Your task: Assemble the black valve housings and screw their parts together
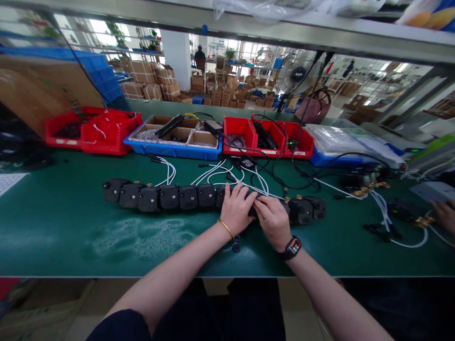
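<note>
At the black units (pixel 188 196), hands (pixel 236 208) (pixel 274 221) (close together).

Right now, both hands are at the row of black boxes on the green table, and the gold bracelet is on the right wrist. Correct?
Not quite: the head view shows the gold bracelet on the wrist of the left hand, not the right hand. Both hands are at the black boxes on the green table.

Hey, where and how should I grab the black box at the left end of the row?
Probably by the front and back walls of the end box, coming from the left: that end faces outward over the green bench, while the next black box crowds its right side.
</note>
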`<state>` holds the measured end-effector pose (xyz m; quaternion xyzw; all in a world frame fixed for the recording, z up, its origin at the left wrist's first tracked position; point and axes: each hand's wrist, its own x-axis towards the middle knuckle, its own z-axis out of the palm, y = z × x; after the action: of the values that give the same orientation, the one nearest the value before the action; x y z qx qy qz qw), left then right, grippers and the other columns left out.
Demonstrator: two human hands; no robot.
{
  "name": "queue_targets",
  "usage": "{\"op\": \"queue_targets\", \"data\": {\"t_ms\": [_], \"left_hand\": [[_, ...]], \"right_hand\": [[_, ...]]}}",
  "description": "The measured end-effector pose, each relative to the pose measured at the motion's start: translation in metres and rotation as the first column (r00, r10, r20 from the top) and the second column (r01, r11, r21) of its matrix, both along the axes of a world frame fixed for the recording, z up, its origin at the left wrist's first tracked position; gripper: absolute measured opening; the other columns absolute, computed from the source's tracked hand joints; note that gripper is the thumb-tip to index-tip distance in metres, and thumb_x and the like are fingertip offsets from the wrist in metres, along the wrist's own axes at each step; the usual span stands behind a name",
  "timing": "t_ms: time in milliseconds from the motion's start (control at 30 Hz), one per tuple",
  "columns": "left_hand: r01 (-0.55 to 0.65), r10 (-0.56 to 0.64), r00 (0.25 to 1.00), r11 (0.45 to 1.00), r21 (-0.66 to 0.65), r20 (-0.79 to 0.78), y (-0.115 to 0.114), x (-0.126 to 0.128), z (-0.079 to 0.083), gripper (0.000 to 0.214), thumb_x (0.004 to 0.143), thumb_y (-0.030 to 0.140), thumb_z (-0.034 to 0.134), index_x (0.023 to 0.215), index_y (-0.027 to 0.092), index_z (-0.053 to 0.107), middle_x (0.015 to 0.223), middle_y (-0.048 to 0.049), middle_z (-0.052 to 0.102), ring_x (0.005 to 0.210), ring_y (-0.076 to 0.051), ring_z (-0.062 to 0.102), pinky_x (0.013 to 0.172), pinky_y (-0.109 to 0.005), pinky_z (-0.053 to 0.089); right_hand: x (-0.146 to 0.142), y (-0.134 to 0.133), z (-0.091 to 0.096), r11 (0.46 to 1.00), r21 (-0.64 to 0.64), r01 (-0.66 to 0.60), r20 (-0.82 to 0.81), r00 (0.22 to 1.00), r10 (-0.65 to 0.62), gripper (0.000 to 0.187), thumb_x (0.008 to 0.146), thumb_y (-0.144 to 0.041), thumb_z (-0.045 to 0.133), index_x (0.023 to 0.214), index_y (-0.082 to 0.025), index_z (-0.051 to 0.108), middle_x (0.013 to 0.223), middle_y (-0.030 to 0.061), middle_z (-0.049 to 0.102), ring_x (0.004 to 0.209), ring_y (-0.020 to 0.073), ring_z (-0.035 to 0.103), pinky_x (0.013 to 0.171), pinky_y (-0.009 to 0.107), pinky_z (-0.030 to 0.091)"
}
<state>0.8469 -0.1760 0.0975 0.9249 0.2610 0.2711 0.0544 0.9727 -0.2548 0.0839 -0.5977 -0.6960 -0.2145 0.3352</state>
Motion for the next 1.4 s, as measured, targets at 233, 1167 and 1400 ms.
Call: {"op": "queue_targets", "data": {"t_ms": [233,1167,1400], "left_hand": [[0.004,-0.004,1.0,1.0,-0.013,0.025,0.002,0.002,-0.002,0.053,0.065,0.034,0.071,0.113,0.023,0.05,0.115,-0.0083,0.052,0.12,-0.029,0.039,0.11,-0.057,0.012],[0.009,-0.005,0.997,0.998,0.062,-0.071,0.022,-0.046,-0.005,0.073,0.069,0.035,0.071,0.132,0.02,0.038,0.134,-0.0089,0.046,0.129,-0.029,0.032,0.112,-0.057,0.008],[-0.043,0.043,0.998,0.999,0.009,-0.042,0.018,-0.037,-0.005,0.069,0.07,0.033,0.071,0.131,0.026,0.04,0.131,-0.0058,0.049,0.129,-0.03,0.032,0.109,-0.061,0.007]], "right_hand": [[0.004,0.0,0.003,0.998,-0.056,-0.038,0.123,0.991,0.045,0.027,0.095,-0.009,0.035,0.108,-0.006,0.058,0.115,0.0138,0.05,0.109,0.0214,0.044,0.096,0.039,0.042],[-0.035,-0.054,-0.04,0.938,-0.338,-0.081,-0.073,0.996,0.06,0.029,0.098,-0.022,0.035,0.116,-0.011,0.054,0.107,0.0122,0.05,0.095,0.0213,0.048,0.081,0.037,0.047],[-0.038,-0.042,-0.049,0.935,-0.353,-0.025,-0.084,0.996,-0.005,0.029,0.097,-0.027,0.037,0.106,-0.01,0.058,0.088,0.0115,0.05,0.081,0.0228,0.046,0.071,0.038,0.043]]}}
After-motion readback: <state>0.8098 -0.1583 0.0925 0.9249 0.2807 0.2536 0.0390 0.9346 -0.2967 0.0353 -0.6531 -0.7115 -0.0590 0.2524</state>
